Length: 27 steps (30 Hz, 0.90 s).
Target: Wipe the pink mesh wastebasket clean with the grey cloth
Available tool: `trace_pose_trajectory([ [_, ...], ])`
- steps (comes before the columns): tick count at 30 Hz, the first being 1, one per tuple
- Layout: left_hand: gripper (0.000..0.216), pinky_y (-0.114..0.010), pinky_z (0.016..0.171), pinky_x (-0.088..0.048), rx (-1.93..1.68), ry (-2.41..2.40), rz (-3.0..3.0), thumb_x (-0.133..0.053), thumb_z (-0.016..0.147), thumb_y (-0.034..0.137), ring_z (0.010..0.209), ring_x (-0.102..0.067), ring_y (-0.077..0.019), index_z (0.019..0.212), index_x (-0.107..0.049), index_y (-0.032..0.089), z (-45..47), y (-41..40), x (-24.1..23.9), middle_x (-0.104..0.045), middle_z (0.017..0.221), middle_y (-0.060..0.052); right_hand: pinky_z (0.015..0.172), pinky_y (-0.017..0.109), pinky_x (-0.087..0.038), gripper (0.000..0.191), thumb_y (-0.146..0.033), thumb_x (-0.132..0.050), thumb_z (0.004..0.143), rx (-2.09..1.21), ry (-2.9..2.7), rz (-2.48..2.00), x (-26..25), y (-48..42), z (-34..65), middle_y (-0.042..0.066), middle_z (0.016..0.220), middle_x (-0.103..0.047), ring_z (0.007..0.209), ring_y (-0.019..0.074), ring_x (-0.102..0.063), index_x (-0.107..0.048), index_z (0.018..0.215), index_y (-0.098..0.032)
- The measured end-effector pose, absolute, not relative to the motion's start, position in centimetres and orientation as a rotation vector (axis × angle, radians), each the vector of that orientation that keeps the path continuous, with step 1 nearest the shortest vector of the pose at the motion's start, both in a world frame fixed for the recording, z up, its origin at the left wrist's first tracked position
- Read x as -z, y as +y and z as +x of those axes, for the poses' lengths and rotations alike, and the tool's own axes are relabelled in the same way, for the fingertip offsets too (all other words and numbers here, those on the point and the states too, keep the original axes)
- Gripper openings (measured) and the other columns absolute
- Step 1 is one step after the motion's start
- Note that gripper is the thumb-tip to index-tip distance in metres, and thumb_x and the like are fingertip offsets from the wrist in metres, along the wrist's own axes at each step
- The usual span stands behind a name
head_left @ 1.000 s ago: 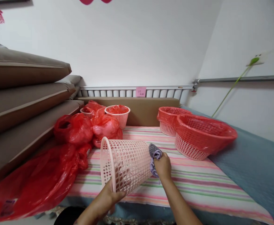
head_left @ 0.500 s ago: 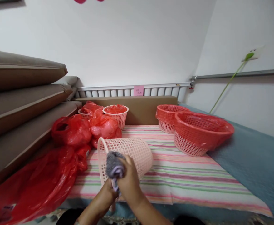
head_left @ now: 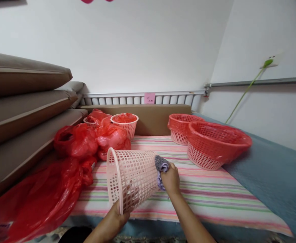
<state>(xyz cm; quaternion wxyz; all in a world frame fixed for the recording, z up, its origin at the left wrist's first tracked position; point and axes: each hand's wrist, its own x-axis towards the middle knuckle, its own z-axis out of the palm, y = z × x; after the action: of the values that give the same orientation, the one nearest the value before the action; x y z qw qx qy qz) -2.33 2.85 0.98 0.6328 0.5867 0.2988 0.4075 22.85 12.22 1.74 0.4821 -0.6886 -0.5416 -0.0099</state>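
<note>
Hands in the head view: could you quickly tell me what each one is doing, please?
Left hand: closed on the rim of the pink basket.
Right hand: closed on a grey cloth against the basket's base.

Red-lined baskets (head_left: 217,143); red bags (head_left: 77,140); stacked cushions (head_left: 24,98); striped cloth (head_left: 213,194).

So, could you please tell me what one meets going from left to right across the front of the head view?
Red plastic bag → left hand → pink mesh basket → grey cloth → right hand → big red-lined basket.
</note>
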Motion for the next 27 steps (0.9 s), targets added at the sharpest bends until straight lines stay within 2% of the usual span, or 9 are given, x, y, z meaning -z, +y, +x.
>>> trace_pose_trajectory([
  [4,0.060,-0.050,0.118,-0.011,-0.934,0.614,1.377,-0.065,0.083,0.040,0.137,-0.037,-0.0286,0.139,-0.044,0.032,-2.4,3.0,0.1,-0.048,0.145,-0.010,0.078,0.033,-0.046,0.036,-0.012,-0.048,0.069,0.010,-1.297,-1.679,-1.2,11.8,23.3,0.010,0.093,-0.063,0.090,0.0250,-0.057,-0.068,0.099,-0.016],
  [6,0.072,-0.051,0.117,-0.013,-0.938,0.579,1.331,-0.070,0.078,0.040,0.136,-0.038,-0.0302,0.142,-0.038,0.032,-2.3,3.1,-0.3,-0.046,0.146,-0.010,0.077,0.033,-0.046,0.034,-0.013,-0.048,0.069,0.012,-1.299,-1.677,-1.1,11.7,23.2,0.010,0.091,-0.063,0.088,0.0249,-0.057,-0.068,0.097,-0.016],
  [8,0.090,-0.053,0.115,-0.020,-0.972,0.588,1.238,-0.077,0.071,0.037,0.134,-0.041,-0.0325,0.146,-0.027,0.034,-2.0,3.3,-1.4,-0.043,0.148,-0.011,0.076,0.032,-0.046,0.034,-0.013,-0.048,0.069,0.023,-1.300,-1.669,-1.1,11.7,23.1,0.009,0.090,-0.063,0.086,0.0245,-0.057,-0.069,0.096,-0.017],
  [10,0.099,-0.053,0.111,-0.029,-1.051,0.637,1.151,-0.079,0.069,0.029,0.132,-0.044,-0.0339,0.148,-0.020,0.034,-1.7,3.7,-3.1,-0.040,0.150,-0.013,0.076,0.032,-0.046,0.034,-0.013,-0.048,0.069,0.039,-1.300,-1.648,-1.0,11.7,23.0,0.009,0.090,-0.063,0.086,0.0243,-0.057,-0.069,0.096,-0.018],
  [14,0.098,-0.049,0.109,-0.035,-1.118,0.680,1.056,-0.078,0.068,0.017,0.131,-0.045,-0.0345,0.148,-0.022,0.031,-0.8,4.2,-5.4,-0.033,0.153,-0.014,0.076,0.032,-0.047,0.035,-0.013,-0.048,0.068,0.019,-1.272,-1.609,-0.5,11.7,23.2,0.009,0.091,-0.064,0.086,0.0242,-0.058,-0.069,0.096,-0.017],
  [18,0.097,-0.050,0.110,-0.033,-1.092,0.699,1.078,-0.075,0.072,0.019,0.132,-0.045,-0.0323,0.148,-0.018,0.034,-0.5,3.8,-5.0,-0.033,0.154,-0.012,0.075,0.033,-0.048,0.032,-0.014,-0.050,0.068,-0.056,-1.238,-1.620,-0.6,11.6,23.2,0.010,0.088,-0.064,0.084,0.0250,-0.060,-0.069,0.094,-0.015],
  [21,0.099,-0.049,0.111,-0.033,-1.092,0.698,1.082,-0.075,0.072,0.020,0.132,-0.045,-0.0309,0.149,-0.015,0.034,-0.3,3.6,-4.2,-0.035,0.153,-0.012,0.081,0.036,-0.047,0.033,-0.012,-0.051,0.068,-0.133,-1.246,-1.568,-1.7,10.7,21.3,0.011,0.090,-0.064,0.088,0.0262,-0.060,-0.069,0.094,-0.014],
  [24,0.095,-0.048,0.111,-0.033,-1.094,0.732,1.085,-0.076,0.070,0.020,0.133,-0.043,-0.0317,0.148,-0.022,0.029,-0.2,3.9,-3.3,-0.040,0.150,-0.011,0.090,0.037,-0.045,0.042,-0.007,-0.050,0.066,-0.241,-1.340,-1.363,-3.7,8.4,17.0,0.010,0.100,-0.064,0.098,0.0250,-0.059,-0.068,0.103,-0.017],
  [27,0.079,-0.050,0.113,-0.029,-1.076,0.819,1.195,-0.077,0.067,0.021,0.131,-0.043,-0.0350,0.139,-0.044,0.023,-0.4,4.1,-2.5,-0.058,0.135,-0.010,0.092,0.036,-0.045,0.053,-0.004,-0.053,0.061,-0.336,-1.511,-1.124,-5.7,5.6,12.0,0.007,0.109,-0.061,0.103,0.0236,-0.057,-0.067,0.109,-0.023],
])
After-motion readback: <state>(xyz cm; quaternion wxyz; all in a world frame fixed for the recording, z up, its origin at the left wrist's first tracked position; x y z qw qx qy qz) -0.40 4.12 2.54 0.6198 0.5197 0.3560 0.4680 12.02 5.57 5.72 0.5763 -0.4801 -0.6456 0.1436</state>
